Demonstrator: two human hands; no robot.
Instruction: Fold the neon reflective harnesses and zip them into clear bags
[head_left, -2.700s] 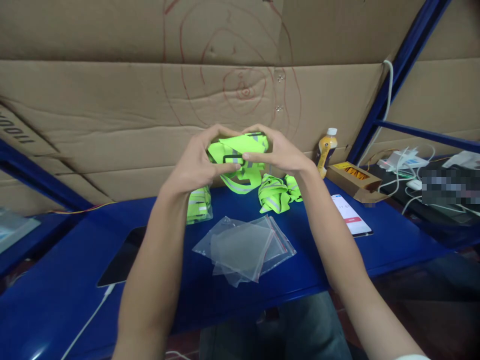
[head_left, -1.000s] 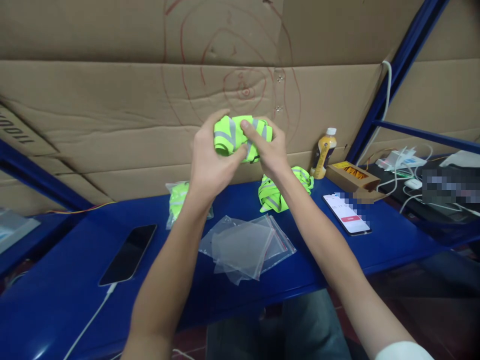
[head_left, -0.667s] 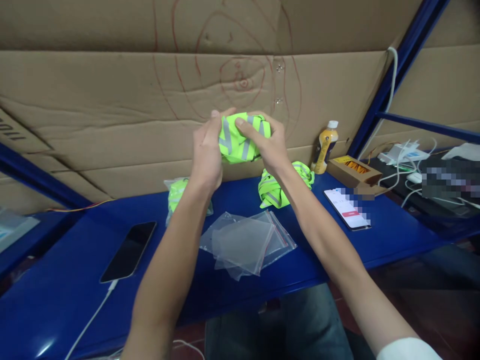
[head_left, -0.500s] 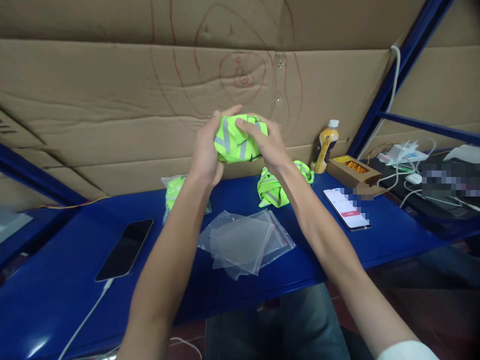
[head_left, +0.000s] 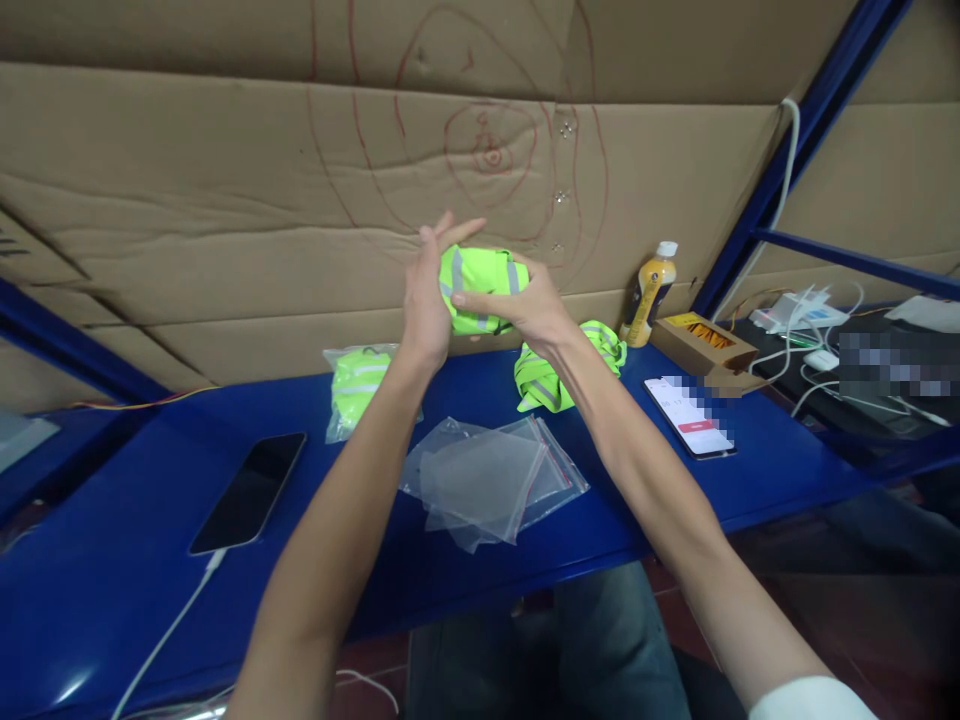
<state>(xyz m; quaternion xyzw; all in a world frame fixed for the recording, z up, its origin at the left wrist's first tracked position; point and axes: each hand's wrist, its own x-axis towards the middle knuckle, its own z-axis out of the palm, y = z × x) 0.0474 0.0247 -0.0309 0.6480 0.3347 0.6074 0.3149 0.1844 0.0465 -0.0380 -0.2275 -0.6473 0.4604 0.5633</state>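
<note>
A neon yellow-green reflective vest (head_left: 484, 268) with silver stripes, folded into a compact bundle, is held up in front of the cardboard. My left hand (head_left: 429, 300) presses its palm on the bundle's left side, with some fingers stretched up and behind it. From the right, my right hand (head_left: 534, 300) grips it, thumb lying across the front and most other fingers hidden behind. Below, flat clear zip bags (head_left: 480, 480) overlap on the blue table. A bagged neon bundle (head_left: 356, 385) lies to their left. Another loose neon bundle with grey stripes (head_left: 544, 375) is partly behind my right forearm.
On the blue table (head_left: 150, 490) are a dark phone (head_left: 251, 492) with a white cable and a lit phone (head_left: 686, 415) at right. A yellow drink bottle (head_left: 651, 295) stands beside an opened cardboard box (head_left: 705, 345). Cardboard panels (head_left: 225, 180) rise behind.
The bundle has come down slightly and turned. My right thumb has moved lower and left across its front, and my left fingers have straightened. More of the bagged bundle shows.
</note>
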